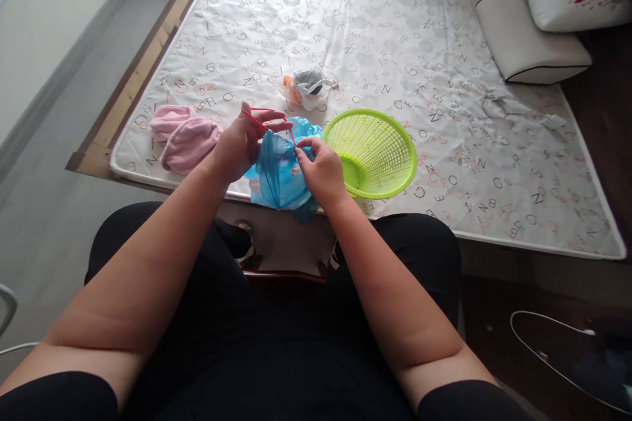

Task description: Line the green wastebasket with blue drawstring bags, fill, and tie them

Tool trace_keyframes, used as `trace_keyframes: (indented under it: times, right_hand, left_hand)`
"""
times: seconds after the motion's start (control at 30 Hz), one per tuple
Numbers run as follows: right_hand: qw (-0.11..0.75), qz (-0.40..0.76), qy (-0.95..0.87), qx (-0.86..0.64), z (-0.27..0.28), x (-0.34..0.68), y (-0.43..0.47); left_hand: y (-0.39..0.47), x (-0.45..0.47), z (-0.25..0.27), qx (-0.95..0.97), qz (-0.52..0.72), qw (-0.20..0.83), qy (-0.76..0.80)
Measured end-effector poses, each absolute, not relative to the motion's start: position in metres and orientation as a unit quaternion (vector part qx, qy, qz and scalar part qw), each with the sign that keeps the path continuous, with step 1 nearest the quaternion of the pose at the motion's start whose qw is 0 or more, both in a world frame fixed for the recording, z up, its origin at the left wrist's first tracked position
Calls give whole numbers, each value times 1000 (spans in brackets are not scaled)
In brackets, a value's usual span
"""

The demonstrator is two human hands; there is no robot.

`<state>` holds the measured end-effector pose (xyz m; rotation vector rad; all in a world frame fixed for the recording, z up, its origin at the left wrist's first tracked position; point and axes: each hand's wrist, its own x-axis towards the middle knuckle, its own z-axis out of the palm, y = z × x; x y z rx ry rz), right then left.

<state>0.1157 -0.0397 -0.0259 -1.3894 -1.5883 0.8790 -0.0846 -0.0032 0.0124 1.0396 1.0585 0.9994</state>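
Note:
A blue plastic bag with a thin red drawstring hangs at the mattress's front edge, between my hands. The drawstring is looped over the thumb and stretched fingers of my left hand, which holds it taut at the bag's left side. With thumb and forefinger, my right hand pinches the red string where it meets the bag's gathered top. Through the thin blue plastic some contents show faintly, but I cannot make them out. Right beside my right hand, a lime-green plastic basket lies tipped toward me.
Pink cloths lie left of my hands on the letter-printed mattress. Farther back sits a white plastic bag with dark and orange items. Two pillows rest at the far right corner. A white cable lies at lower right.

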Motion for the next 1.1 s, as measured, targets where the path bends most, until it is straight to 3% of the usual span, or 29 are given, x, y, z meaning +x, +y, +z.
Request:
trace_keyframes:
  times: [0.13,0.3,0.4,0.6,0.8,1.1]
  right_hand:
    - [414,398,-610,-546,-29,117,-39]
    - [411,354,-621,-566,-31,118,-37]
    - [405,361,-617,-570,-32,118,-36]
    - [413,412,-613,-532,-33,116,-35]
    - [439,535,-531,-488,-31,114,-33]
    - [375,641,-485,-463,-14,115,-38]
  left_hand:
    - [3,-94,-2,573,412,495,508]
    - [1,-97,-8,588,471,277,596]
    - [-12,-87,1,650,477,182,562]
    - [-19,-74,-6,787,344,223,461]
    - [-11,-85,-13,785,333,235,467]
    - [-13,-87,1,757,354,192,514]
